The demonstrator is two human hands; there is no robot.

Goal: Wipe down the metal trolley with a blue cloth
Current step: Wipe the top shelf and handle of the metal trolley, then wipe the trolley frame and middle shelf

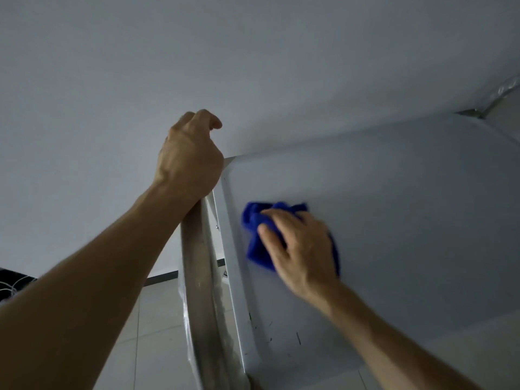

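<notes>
While the right hand's fingers [277, 220] are spread flat on the bunched blue cloth [254, 243], pressed onto the grey metal trolley's top surface [394, 220], its rail [197, 277] is gripped by the left hand [188, 159]; wiping is underway, and unwiped areas should be covered next.

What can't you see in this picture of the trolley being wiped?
- Head view: the trolley legs and wheels, cut off by the bottom edge.
- The middle of the blue cloth, covered by the right hand.
- The handle bar's top end, hidden under the left hand.
- The dark thing at the left edge, cut off.
</notes>
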